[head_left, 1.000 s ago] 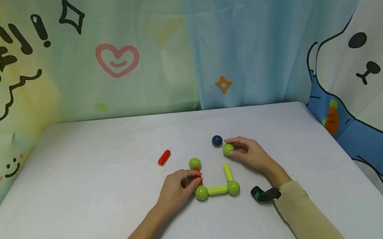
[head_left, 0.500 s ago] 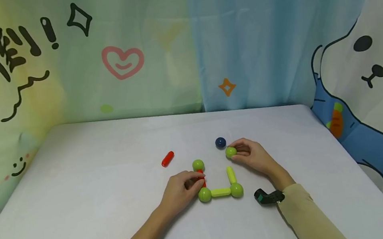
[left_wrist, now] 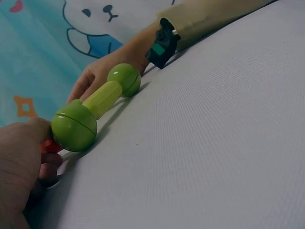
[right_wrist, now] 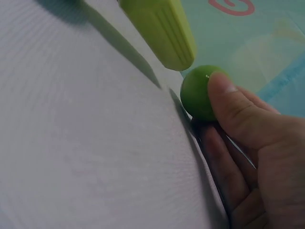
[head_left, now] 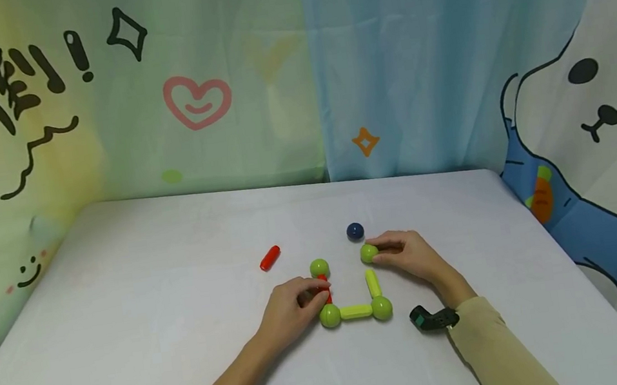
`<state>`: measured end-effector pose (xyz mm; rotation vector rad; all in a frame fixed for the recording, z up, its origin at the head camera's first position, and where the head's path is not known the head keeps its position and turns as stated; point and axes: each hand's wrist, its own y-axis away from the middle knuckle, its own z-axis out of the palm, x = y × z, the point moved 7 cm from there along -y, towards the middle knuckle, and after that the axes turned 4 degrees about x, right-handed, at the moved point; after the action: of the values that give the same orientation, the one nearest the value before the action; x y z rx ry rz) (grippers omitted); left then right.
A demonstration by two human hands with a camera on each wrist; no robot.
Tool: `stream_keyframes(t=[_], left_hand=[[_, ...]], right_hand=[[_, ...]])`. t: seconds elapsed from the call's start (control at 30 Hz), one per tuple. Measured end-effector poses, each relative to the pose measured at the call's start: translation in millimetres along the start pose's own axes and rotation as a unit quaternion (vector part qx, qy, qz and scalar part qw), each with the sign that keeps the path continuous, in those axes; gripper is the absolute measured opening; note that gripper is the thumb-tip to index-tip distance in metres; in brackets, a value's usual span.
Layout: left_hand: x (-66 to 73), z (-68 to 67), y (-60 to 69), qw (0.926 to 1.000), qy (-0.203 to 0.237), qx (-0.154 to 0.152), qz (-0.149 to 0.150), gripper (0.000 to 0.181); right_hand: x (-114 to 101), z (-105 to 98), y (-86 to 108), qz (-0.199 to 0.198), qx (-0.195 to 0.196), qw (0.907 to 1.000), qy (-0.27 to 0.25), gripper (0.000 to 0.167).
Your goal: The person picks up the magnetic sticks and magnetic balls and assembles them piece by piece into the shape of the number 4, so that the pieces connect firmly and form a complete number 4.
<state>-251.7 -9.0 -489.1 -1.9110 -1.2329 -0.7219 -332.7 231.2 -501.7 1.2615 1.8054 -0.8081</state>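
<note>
My left hand (head_left: 293,305) pinches a red rod (head_left: 326,294), which joins a green ball (head_left: 319,268) at its far end to another green ball (head_left: 330,316) at its near end. From that near ball a yellow-green rod (head_left: 356,312) runs right to a third ball (head_left: 381,308). A second yellow-green rod (head_left: 373,283) points away from this corner, its far end free. My right hand (head_left: 407,254) grips a loose green ball (right_wrist: 198,93) between thumb and fingers. In the right wrist view a small gap separates that ball from the rod's tip (right_wrist: 178,59).
A dark blue ball (head_left: 355,232) lies just beyond the right hand. To the left, a separate red rod (head_left: 270,258) lies on the white table (head_left: 126,320). A printed curtain (head_left: 249,96) hangs behind the table's far edge.
My right hand has brought its green ball nearer to me, closer to the free end of the yellow-green rod. The left hand keeps its hold on the red rod.
</note>
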Motion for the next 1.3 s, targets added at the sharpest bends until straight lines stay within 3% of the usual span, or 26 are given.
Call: stream_keyframes(t=[0.43, 1.3], left_hand=[[-0.5, 1.6, 1.8, 1.0, 0.003, 0.0, 0.005, 0.017], [0.4, -0.4, 0.9, 1.0, -0.003, 0.0, 0.004, 0.017]], right_hand=[[2.4, 5.3, 2.3, 0.029, -0.023, 0.9993, 0.001, 0.035], [-3.3, 7.0, 1.9, 0.034, -0.04, 0.9985, 0.017, 0.038]])
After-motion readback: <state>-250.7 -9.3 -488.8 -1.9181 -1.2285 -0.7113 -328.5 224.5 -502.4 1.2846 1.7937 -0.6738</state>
